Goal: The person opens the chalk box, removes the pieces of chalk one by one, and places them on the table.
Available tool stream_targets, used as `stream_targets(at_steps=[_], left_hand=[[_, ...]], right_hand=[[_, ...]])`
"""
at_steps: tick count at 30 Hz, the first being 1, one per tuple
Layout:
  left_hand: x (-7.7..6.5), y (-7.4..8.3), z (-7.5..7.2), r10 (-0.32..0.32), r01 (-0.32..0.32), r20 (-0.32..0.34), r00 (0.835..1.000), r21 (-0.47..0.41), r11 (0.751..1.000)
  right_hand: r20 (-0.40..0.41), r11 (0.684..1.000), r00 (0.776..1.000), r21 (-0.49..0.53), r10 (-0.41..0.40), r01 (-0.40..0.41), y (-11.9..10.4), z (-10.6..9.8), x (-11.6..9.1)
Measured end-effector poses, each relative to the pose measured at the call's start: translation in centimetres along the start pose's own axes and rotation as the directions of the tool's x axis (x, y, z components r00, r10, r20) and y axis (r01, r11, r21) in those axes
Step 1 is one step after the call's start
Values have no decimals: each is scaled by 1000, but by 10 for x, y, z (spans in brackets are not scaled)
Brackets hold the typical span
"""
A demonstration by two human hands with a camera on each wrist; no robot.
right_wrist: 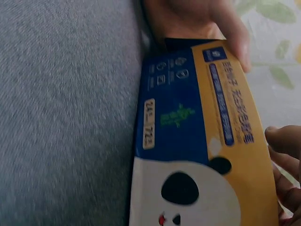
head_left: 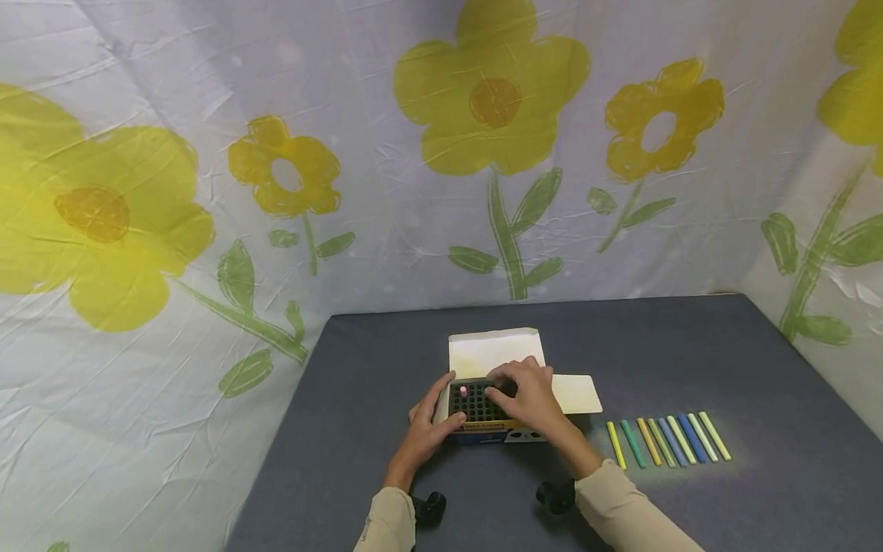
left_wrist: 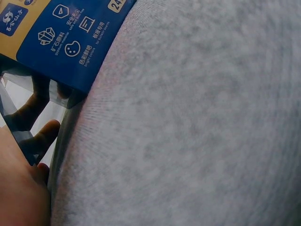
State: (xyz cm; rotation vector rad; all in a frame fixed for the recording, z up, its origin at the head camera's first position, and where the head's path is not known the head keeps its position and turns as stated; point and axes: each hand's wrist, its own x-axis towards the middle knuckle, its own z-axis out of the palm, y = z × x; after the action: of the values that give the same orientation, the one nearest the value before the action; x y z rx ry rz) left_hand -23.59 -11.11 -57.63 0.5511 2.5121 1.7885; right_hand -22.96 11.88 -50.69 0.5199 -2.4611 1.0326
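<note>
An opened chalk box (head_left: 486,426) sits on the dark table, its grid of round holes facing up. One pink chalk stick (head_left: 464,391) stands up near the grid's left end. My left hand (head_left: 422,435) grips the box's left end, thumb over the front edge. Over the right part of the grid is my right hand (head_left: 530,395), thumb and forefinger bent down towards the holes; I cannot tell whether they pinch a stick. In the right wrist view, the box front (right_wrist: 188,136) shows a panda print, with right fingertips (right_wrist: 284,140) beside its upper edge.
Several chalk sticks (head_left: 667,441) in yellow, green, orange, blue and pale shades lie side by side right of the box. The white lid (head_left: 493,351) stands up behind, and a white flap (head_left: 578,393) sticks out rightward. Flower-printed cloth (head_left: 407,268) hangs behind the table.
</note>
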Motion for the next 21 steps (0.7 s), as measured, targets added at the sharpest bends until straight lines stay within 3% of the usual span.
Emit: stream_targets(at_steps=[18, 21], left_hand=[[-1, 9, 1, -23, 22, -12, 1000, -30, 999], [-4, 25, -2, -19, 19, -6, 1000, -33, 999]], right_hand=[[68, 997, 997, -67, 37, -33, -19, 26, 8], [65, 994, 997, -101, 45, -38, -21, 29, 9]])
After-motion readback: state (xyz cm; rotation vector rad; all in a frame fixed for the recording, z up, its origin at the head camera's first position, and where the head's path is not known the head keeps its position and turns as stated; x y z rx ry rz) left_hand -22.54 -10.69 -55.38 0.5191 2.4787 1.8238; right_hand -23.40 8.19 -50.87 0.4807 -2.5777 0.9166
